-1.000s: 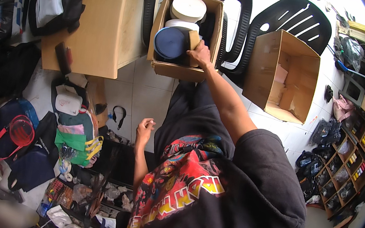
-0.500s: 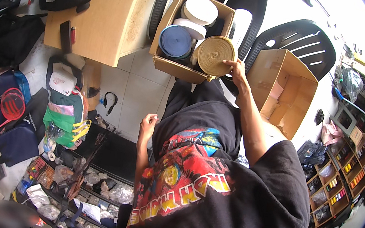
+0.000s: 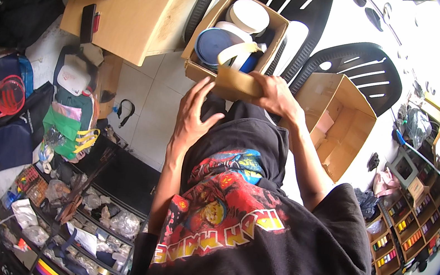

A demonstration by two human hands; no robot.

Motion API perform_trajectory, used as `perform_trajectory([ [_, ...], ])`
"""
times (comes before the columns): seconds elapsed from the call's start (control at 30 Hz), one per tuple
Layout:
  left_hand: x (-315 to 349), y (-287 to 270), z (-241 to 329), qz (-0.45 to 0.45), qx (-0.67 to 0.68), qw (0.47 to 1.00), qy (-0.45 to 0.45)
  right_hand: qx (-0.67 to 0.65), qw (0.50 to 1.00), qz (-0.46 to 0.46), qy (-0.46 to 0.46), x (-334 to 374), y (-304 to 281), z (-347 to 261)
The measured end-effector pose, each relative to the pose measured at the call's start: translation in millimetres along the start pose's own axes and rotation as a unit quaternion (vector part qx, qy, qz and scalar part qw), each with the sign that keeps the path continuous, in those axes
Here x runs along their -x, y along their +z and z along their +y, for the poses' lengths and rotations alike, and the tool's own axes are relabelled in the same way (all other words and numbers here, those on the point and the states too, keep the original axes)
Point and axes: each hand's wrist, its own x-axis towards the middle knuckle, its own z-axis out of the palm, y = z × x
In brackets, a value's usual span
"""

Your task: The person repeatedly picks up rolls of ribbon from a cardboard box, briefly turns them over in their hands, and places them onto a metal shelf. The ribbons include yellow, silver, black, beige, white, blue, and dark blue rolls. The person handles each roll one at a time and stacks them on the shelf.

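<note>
My right hand grips a tan roll of webbing, tilted so that its edge faces up, at the near side of a cardboard box. Beside the roll's left end is my left hand, its fingers and thumb apart; whether its fingertips touch the roll I cannot tell. In the box lie a white roll, a blue roll and a loop of pale strap. The tan roll is somewhat blurred.
The box rests on a black slatted chair. A second cardboard box stands on another black chair to the right. At the left is a wooden table with a phone. Bags and shelves of small items crowd the sides.
My right hand has lifted the tan roll out of the box, toward me, and turned it on edge. My left hand has risen to it, and the pale strap loop has come into view.
</note>
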Motion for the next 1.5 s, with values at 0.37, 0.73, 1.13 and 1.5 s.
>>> perform_trajectory([
  [0.37, 34, -71, 22, 0.028, 0.037, 0.999, 0.021, 0.057, 0.974, -0.158, -0.15, 2, -21, -133],
  [0.73, 211, -88, 0, 0.308, 0.213, 0.925, -0.071, -0.378, 0.872, -0.252, -0.183, 27, 53, -235],
  [1.13, 367, -67, 26, 0.531, 0.302, 0.776, -0.154, -0.432, 0.845, -0.235, -0.209, 104, 165, -311],
  [1.5, 445, -50, 42, 0.736, 0.496, 0.438, -0.143, -0.494, 0.829, -0.171, -0.198, 181, 292, -364],
])
